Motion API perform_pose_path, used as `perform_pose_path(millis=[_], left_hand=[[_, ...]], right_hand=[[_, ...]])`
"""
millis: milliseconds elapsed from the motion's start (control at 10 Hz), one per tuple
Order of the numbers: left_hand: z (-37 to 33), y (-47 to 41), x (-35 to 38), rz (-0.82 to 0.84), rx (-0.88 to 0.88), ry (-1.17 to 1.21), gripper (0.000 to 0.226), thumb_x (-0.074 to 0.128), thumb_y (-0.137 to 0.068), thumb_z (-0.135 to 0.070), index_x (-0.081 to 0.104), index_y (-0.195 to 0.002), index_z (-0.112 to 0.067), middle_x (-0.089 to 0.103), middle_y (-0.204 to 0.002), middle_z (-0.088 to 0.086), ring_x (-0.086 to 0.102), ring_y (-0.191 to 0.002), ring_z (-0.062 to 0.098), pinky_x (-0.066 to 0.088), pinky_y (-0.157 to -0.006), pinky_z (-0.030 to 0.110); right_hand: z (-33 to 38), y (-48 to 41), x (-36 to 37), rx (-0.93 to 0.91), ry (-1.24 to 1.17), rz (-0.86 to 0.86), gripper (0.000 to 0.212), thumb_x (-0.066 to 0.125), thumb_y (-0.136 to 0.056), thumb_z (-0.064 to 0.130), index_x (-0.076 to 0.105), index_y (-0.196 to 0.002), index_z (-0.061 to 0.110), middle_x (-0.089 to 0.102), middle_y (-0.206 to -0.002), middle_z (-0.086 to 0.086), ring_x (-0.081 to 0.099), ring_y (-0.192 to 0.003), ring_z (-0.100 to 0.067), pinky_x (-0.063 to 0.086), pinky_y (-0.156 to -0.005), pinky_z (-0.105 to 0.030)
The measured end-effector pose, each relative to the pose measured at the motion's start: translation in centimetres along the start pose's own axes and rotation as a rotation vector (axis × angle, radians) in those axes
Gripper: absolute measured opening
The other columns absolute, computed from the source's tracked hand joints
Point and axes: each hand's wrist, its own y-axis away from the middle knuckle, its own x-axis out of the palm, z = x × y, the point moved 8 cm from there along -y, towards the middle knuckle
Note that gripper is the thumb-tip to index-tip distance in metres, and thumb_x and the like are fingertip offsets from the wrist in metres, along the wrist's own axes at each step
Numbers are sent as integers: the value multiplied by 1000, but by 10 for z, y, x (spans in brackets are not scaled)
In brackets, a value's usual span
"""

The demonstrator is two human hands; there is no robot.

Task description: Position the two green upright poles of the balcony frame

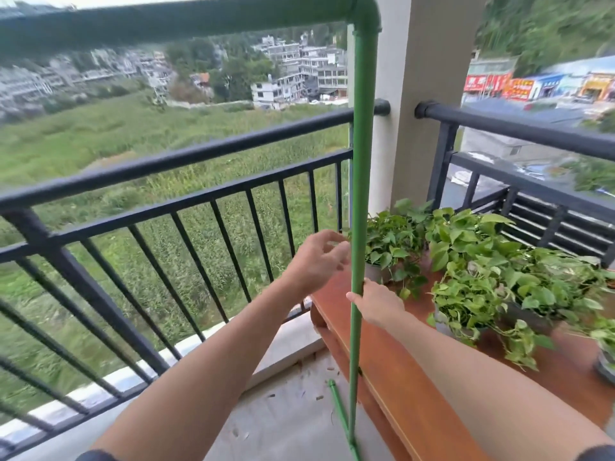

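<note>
A green upright pole (361,168) stands from the balcony floor up to an elbow joint (366,13), where it meets a green top bar (166,21) running left. At the pole's foot a green base pipe (337,402) lies on the floor. My right hand (376,302) grips the pole at about table height. My left hand (319,257) hovers just left of the pole, fingers apart, holding nothing. Only one upright pole is in view.
A black metal railing (186,158) fences the balcony front and right. A brown wooden table (399,377) with several potted leafy plants (482,261) stands right of the pole. A beige column (429,94) rises behind it. Wood chips litter the floor.
</note>
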Motion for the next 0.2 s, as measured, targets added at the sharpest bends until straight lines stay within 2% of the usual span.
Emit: perform_pose_path(millis=[100, 200], left_hand=[[60, 39, -32, 6, -98, 17, 22, 52, -93, -26, 61, -109, -14, 72, -95, 9, 70, -89, 23, 56, -78, 32], [144, 103, -53, -90, -309, 38, 19, 53, -93, -23, 62, -103, -11, 72, -83, 8, 68, -73, 18, 51, -67, 31]], right_hand=[[10, 8, -9, -62, 134, 97, 32, 49, -91, 44, 58, -81, 16, 65, -86, -4, 66, -85, -27, 51, -72, -36], [43, 26, -37, -262, -86, 83, 30, 59, -87, 44, 71, -91, 16, 69, -79, 5, 67, -74, -15, 55, -72, -34]])
